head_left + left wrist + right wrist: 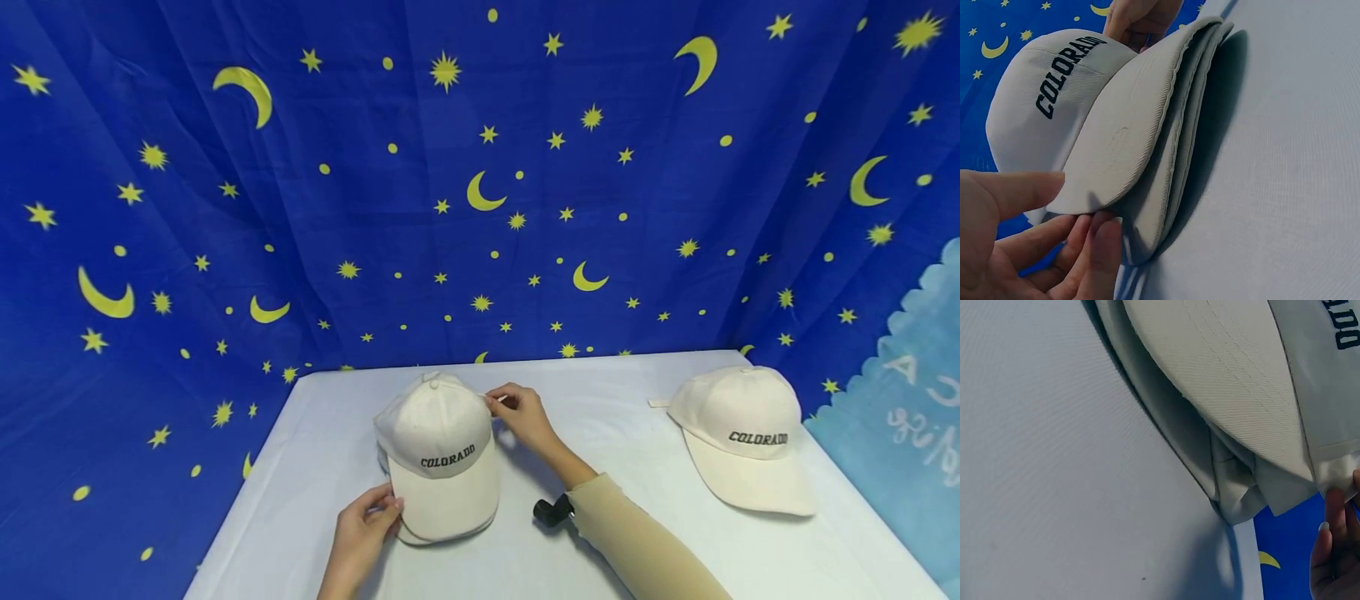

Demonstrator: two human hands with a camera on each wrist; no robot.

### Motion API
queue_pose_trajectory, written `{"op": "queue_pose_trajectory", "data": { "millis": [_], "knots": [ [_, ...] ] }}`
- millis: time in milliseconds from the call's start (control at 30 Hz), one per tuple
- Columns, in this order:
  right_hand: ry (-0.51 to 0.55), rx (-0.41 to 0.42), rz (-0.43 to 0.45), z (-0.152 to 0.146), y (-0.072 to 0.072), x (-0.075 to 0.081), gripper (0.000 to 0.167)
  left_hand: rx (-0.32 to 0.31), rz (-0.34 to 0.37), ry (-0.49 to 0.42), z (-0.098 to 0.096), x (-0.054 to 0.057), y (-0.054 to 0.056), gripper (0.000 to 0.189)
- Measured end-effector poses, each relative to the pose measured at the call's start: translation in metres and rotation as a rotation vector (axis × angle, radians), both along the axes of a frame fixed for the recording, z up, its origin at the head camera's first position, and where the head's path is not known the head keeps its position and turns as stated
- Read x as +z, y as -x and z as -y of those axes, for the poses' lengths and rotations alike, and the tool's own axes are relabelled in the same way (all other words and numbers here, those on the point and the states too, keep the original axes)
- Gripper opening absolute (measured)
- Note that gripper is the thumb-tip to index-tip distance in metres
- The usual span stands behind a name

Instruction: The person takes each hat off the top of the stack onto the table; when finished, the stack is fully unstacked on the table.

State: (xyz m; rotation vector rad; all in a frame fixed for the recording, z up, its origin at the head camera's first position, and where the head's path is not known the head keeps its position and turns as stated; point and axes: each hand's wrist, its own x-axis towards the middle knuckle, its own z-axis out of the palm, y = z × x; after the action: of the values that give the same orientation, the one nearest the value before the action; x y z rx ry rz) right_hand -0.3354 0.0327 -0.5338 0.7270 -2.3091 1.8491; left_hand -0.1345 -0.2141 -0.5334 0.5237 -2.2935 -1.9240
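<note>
A cream baseball cap [444, 421] with COLORADO in dark letters lies on top of a stack, its brim toward me. Beneath it, the left wrist view shows the edges of lower brims [1175, 169], nested close together. My left hand [363, 529] pinches the left side of the top brim, thumb above and fingers underneath. At the cap's right rear edge, my right hand [525, 414] pinches the fabric of the crown's rim; its fingertips [1335, 503] show in the right wrist view. The insides of the lower caps are mostly hidden.
Another cream COLORADO cap [738, 429] sits by itself at the table's right, its strap sticking out leftward. A white cloth covers the table [585, 379]. Behind hangs a blue curtain [360, 208] with yellow moons and stars. A light-blue fabric with lettering [900, 433] hangs at right.
</note>
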Motion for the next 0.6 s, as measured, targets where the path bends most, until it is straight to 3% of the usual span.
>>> {"op": "queue_pose_trajectory", "data": {
  "millis": [33, 367, 600],
  "knots": [
    [0.009, -0.002, -0.002, 0.001, 0.003, -0.005, 0.009, 0.006, -0.001, -0.011, 0.0, 0.001, 0.0, 0.046],
    [0.038, 0.005, 0.028, 0.004, 0.003, 0.001, 0.015, 0.045, -0.024, -0.054, -0.001, 0.003, 0.001, 0.044],
    [0.047, 0.05, 0.027, 0.001, -0.013, 0.035, 0.014, 0.062, -0.03, -0.09, -0.001, 0.006, 0.004, 0.043]
  ]
}}
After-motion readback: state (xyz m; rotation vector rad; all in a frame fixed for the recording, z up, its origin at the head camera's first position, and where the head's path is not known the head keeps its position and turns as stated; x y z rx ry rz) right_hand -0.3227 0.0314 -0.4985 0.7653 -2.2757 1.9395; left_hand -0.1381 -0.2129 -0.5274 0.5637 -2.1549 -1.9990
